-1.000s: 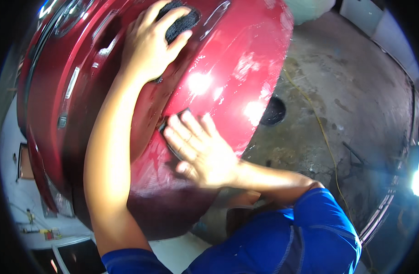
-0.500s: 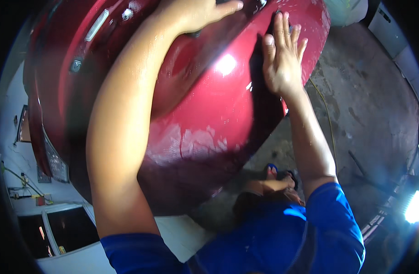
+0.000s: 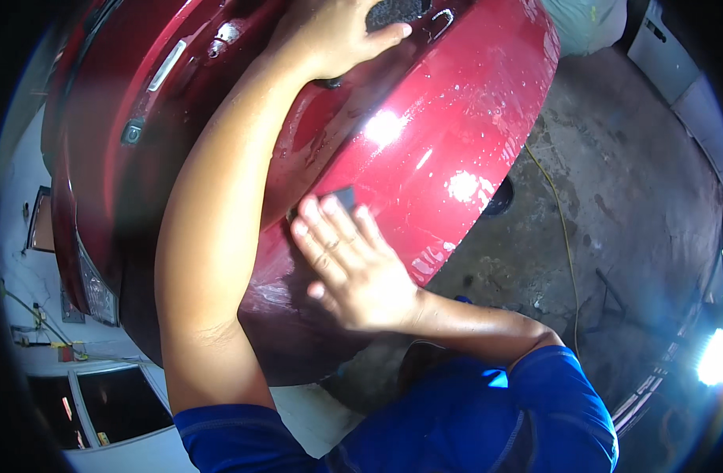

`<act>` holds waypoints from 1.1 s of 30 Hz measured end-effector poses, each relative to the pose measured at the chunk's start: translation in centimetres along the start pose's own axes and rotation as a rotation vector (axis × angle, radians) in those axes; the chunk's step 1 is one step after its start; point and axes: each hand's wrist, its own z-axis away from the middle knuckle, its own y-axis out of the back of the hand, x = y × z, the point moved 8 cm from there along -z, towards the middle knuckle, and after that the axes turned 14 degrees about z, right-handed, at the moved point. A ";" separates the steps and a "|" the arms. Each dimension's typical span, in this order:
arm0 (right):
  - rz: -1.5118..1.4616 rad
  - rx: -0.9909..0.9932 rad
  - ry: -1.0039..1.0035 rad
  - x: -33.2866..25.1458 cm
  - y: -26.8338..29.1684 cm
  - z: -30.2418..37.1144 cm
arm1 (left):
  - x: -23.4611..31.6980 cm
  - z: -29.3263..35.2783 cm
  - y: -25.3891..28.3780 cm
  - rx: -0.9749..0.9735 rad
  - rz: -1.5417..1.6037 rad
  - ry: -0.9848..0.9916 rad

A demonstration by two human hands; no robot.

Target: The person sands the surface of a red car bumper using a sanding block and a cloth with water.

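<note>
A glossy dark red car bumper [image 3: 448,134], wet and streaked, fills the upper middle of the view. My left hand [image 3: 334,31] rests flat near its top edge, fingers over a dark grille opening [image 3: 397,9]. My right hand [image 3: 350,264] presses flat on the lower part of the panel, fingers spread over a small dark grey sanding pad [image 3: 344,197] whose corner shows above my fingertips. Both arms wear blue sleeves.
A stained concrete floor [image 3: 614,197] lies to the right, crossed by a thin yellow cord [image 3: 562,229]. A dark round drain [image 3: 499,197] sits by the bumper's edge. A bright lamp [image 3: 716,355] glares at the far right. White walls and a window [image 3: 101,402] are at lower left.
My right hand has swept from the upper right of the panel down to its lower middle, with the pad under it. My left hand stays braced at the top.
</note>
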 end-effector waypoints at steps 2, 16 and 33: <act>0.160 0.068 -0.044 3.0 1.8 -1.2 | 0.0 0.4 -0.2 -0.004 0.013 0.015; 0.311 0.376 -0.229 9.6 5.9 -5.4 | 0.7 0.2 -0.2 0.021 0.046 -0.040; 0.373 0.210 -0.186 10.4 5.7 -4.8 | -0.6 1.0 0.6 0.022 0.008 -0.035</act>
